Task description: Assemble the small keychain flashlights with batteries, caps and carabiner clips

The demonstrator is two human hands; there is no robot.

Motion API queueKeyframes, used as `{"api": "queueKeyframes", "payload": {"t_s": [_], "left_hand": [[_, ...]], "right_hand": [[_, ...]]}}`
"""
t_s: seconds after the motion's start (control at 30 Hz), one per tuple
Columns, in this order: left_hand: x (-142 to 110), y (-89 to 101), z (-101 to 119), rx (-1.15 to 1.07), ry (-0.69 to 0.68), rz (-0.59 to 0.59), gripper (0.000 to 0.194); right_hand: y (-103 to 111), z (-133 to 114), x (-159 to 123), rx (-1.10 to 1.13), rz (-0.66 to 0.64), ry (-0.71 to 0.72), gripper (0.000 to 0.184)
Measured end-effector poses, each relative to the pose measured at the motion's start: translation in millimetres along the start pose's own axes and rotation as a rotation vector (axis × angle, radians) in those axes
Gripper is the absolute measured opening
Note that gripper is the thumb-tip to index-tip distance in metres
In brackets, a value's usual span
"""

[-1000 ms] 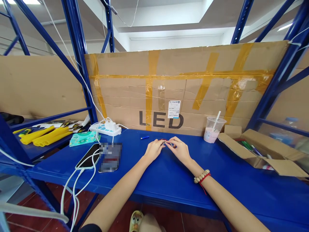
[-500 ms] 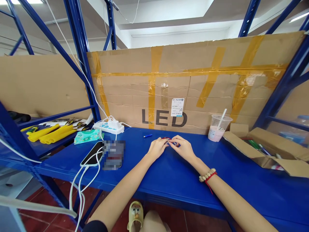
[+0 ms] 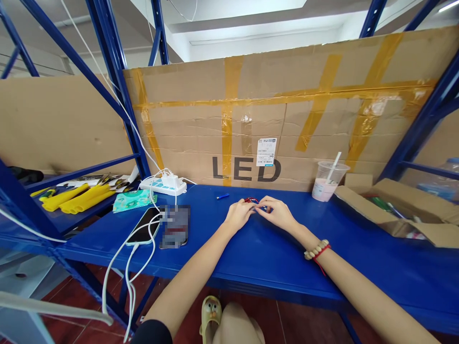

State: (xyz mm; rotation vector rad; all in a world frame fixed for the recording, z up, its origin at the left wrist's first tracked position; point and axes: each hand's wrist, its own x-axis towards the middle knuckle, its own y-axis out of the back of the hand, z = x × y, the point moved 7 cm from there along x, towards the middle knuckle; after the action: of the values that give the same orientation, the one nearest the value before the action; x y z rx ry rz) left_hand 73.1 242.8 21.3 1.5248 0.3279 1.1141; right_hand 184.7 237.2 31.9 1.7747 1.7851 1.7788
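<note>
My left hand point(image 3: 239, 216) is closed around a small, shiny red object point(image 3: 251, 200) above the blue table; its kind is too small to tell. Right beside it, my right hand point(image 3: 276, 213) has thumb and finger pinched together at the near end of that object. What sits between those fingertips is mostly hidden, though something bluish shows behind them. A short blue piece like a pen cap point(image 3: 223, 196) lies on the table to the left of my hands, touched by neither.
At left are a power strip point(image 3: 163, 186), a green packet point(image 3: 132, 201), two phones with white cables, and yellow rolled items point(image 3: 88, 199). At right stand a plastic cup with a straw point(image 3: 327, 181) and an open cardboard box point(image 3: 373, 206) holding pens. Cardboard point(image 3: 193, 129) walls the back.
The whole view has shifted slightly. My hands stay close together on the small red object, and the right hand's fingers have shifted a little.
</note>
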Motion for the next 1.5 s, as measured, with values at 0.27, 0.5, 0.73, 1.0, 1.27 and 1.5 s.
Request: {"api": "queueKeyframes", "payload": {"t_s": [0.27,0.5,0.73,1.0,1.27,1.5], "left_hand": [[1,1.1,-1,-0.018,-0.008,0.053,0.021],[1,1.1,-2,-0.024,0.028,0.029,0.023],[0,1.3,1,-0.019,0.028,0.013,0.022],[0,7.1,-7,-0.017,0.153,0.103,0.025],[-2,13.4,-9,-0.045,0.291,0.106,0.030],[-3,14.1,-7,-0.053,0.289,0.126,0.027]], "right_hand": [[1,-5,-1,0.006,-0.021,0.000,0.020],[3,-9,-1,-0.035,-0.048,0.014,0.023],[3,-8,-1,-0.019,-0.031,0.002,0.019],[20,4,1,-0.069,0.057,-0.108,0.020],[13,14,0,-0.237,-0.077,-0.195,0.021],[4,28,-4,-0.356,-0.222,-0.298,0.019]]}}
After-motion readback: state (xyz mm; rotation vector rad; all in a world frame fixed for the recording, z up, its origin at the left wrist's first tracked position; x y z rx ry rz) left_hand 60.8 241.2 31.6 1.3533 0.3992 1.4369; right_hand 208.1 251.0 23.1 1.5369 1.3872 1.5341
